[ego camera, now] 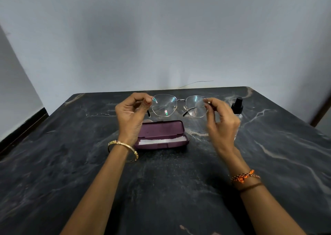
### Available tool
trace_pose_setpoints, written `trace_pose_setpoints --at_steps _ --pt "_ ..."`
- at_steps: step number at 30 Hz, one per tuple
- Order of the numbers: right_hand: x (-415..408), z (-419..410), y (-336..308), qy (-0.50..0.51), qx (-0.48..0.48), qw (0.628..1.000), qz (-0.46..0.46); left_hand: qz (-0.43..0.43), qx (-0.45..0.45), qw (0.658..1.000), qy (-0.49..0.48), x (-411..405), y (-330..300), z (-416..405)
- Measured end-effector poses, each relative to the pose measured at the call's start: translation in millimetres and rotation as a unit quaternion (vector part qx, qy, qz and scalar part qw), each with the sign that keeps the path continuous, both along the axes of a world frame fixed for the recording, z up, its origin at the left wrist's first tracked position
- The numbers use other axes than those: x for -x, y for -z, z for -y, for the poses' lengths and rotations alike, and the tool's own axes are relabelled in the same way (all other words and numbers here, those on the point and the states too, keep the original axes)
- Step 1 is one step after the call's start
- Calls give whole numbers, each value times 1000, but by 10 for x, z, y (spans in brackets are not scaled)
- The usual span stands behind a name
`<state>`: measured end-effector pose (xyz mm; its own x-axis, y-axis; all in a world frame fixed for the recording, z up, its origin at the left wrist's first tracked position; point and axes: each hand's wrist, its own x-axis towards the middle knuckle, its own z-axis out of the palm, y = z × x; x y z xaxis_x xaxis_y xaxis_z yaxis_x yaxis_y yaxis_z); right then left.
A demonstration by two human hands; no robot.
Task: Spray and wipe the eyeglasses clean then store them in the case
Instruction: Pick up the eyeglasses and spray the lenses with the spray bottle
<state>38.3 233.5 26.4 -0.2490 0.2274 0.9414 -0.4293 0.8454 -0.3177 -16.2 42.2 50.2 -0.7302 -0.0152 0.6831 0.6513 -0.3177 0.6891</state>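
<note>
I hold thin metal-framed eyeglasses (pixel 179 105) up above the table, lenses facing me. My left hand (pixel 131 112) pinches the frame's left corner and my right hand (pixel 221 119) pinches its right corner. Both temples hang down behind the lenses. Under the glasses lies an open maroon case (pixel 162 134) with a white cloth (pixel 162 141) in its near half. A clear spray bottle (pixel 237 107) with a black cap stands upright just behind my right hand, partly hidden by it.
The dark marble table (pixel 71 163) runs to a pale wall at the back. A dark skirting strip (pixel 23 129) lines the floor on the left. Bracelets sit on both wrists.
</note>
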Motion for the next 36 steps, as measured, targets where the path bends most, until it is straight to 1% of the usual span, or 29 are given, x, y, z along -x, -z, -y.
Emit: trace_pose_setpoints --at_steps 3,7,10,14,17,20,25,28,32,36 --pt "9 -43 26 65 -59 996 4 -10 54 998 -7 10 19 31" --pt "10 -69 35 104 -94 990 12 5 87 996 2 22 48 66" --pt "13 -93 29 132 -106 986 3 17 111 994 13 25 58 64" --pt "14 -155 22 158 -105 982 -14 45 152 985 69 42 99 54" --pt "16 -179 25 162 -106 981 -19 48 188 977 93 54 117 43" --pt "2 -182 8 158 -93 983 -19 49 184 978 90 46 112 28" --pt "-27 -177 -46 146 -73 986 -26 62 146 984 77 2 79 -29" --pt "-22 -276 -48 167 -62 984 -25 58 135 986 75 -33 78 -91" --pt "-44 -470 -17 201 -14 979 6 78 117 988 64 -38 93 -238" --pt "-51 -618 84 208 9 977 51 104 131 985 36 -16 100 -446"
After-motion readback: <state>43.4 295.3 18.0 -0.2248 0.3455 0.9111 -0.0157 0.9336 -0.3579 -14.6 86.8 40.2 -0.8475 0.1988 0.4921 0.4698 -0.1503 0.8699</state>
